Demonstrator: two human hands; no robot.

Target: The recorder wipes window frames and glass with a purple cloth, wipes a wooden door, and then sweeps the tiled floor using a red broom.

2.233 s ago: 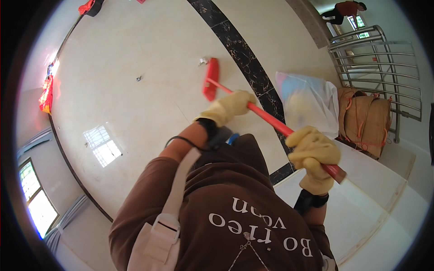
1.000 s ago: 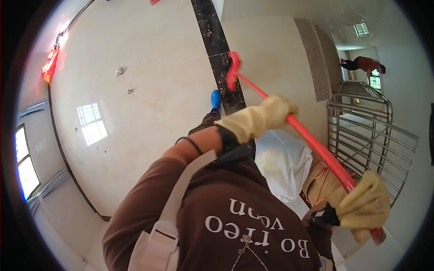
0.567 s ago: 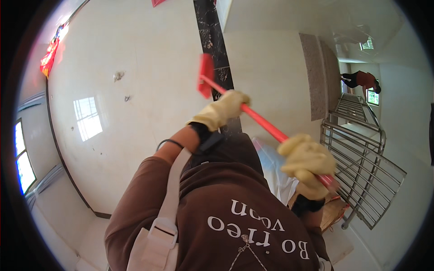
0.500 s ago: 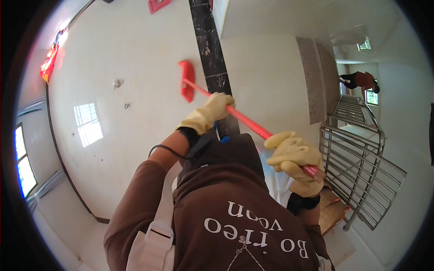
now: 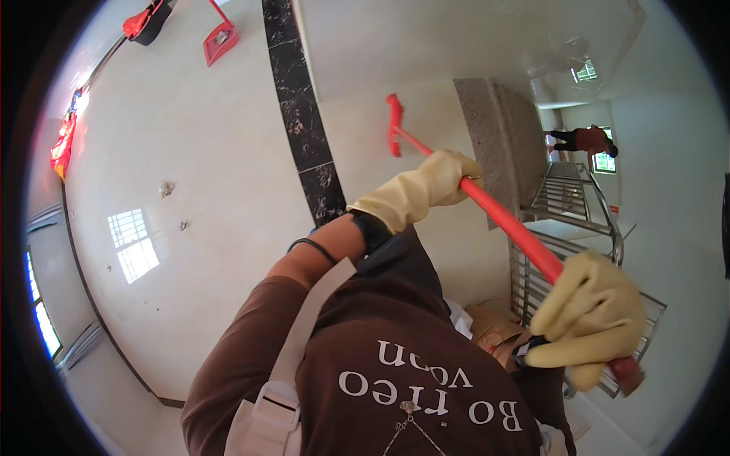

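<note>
A broom with a red handle and red head [image 5: 395,125] slants across the view. Its head is over the pale floor, to the right of the black marble strip. My left hand [image 5: 441,182], in a cream rubber glove, is closed round the handle partway down. Farther up the handle, my right hand [image 5: 597,308] in a matching glove grips close to its top end, which sticks out below the fingers.
Small clumps of debris [image 5: 167,188] dot the glossy floor at left. A red dustpan [image 5: 221,44] with litter in it and a black tub [image 5: 148,24] stand far left. Steel railings [image 5: 585,243] rise at right beside a grey speckled floor strip [image 5: 487,144]; beyond them is another person [image 5: 585,140].
The broom head has moved from left of the black strip to its right. Both hands have shifted right with the handle, and the view has shifted too.
</note>
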